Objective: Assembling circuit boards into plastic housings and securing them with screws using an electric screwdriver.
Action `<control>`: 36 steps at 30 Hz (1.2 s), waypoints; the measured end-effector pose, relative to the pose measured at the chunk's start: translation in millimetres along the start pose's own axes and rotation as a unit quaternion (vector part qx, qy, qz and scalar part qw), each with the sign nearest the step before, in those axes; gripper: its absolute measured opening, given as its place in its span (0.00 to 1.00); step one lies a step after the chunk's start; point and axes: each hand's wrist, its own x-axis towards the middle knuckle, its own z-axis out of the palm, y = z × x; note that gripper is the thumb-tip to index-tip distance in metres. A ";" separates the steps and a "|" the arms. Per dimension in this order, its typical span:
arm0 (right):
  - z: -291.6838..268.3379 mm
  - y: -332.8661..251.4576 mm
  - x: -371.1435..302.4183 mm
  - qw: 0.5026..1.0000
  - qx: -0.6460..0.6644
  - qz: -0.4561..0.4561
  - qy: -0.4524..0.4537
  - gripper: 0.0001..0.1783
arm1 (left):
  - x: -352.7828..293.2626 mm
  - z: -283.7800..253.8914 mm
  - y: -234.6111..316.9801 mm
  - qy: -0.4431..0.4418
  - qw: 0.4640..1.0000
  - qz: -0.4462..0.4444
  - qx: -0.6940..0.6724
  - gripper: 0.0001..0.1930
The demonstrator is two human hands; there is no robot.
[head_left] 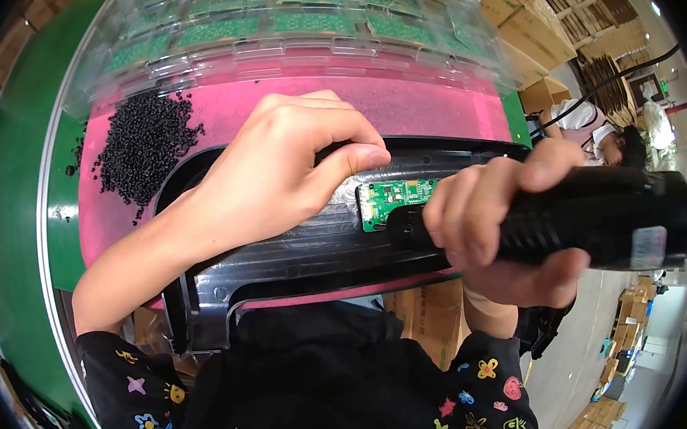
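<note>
Lying flat inside the black plastic shell (306, 258), the green circuit board (390, 195) faces up, probably so that its parts and edges can be reached from above. Its right portion is hidden behind the black tool (602, 222), which looks like a powered screwdriver. Our right grip (493, 223) is clenched around that tool, which lies nearly level, its nose over the board; we judge that wrapping the fingers around the body steers the nose. Blur hides whether the nose touches the board.

Our left grip (298, 153) hovers over the shell, beside the board, with thumb and forefinger curled toward each other. We cannot tell whether they pinch anything small. Our left forearm crosses the shell's corner, perhaps to steady it.

The shell rests on a pink mat (423, 99), which likely guards it from scratches, laid over the green bench (65, 244). Beyond our left forearm, small black pieces (140, 146), probably screws, sit in a loose heap, presumably for easy picking. Along the far side stand clear plastic trays (299, 63) holding more green boards (312, 23), apparently parted by compartments so they don't rub.
</note>
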 end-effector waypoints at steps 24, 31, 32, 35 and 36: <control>18.4 14.6 -2.4 0.992 -0.062 0.107 0.019 0.31 | -10.8 4.5 -10.0 -0.041 0.995 0.047 0.081 0.04; 18.6 10.2 -1.7 0.994 -0.066 0.082 0.011 0.32 | -15.4 4.5 -13.0 -0.075 0.989 0.071 0.107 0.05; 18.4 7.4 -2.1 0.996 -0.063 0.065 0.016 0.32 | -14.6 3.1 -13.9 -0.106 0.982 0.091 0.124 0.06; 11.3 5.3 12.1 0.995 0.020 -0.093 -0.041 0.30 | -12.3 3.0 -11.0 -0.143 0.973 0.125 0.133 0.07; 11.8 1.4 14.1 0.993 0.024 -0.111 -0.034 0.29 | -11.5 3.6 -9.5 -0.150 0.971 0.137 0.125 0.07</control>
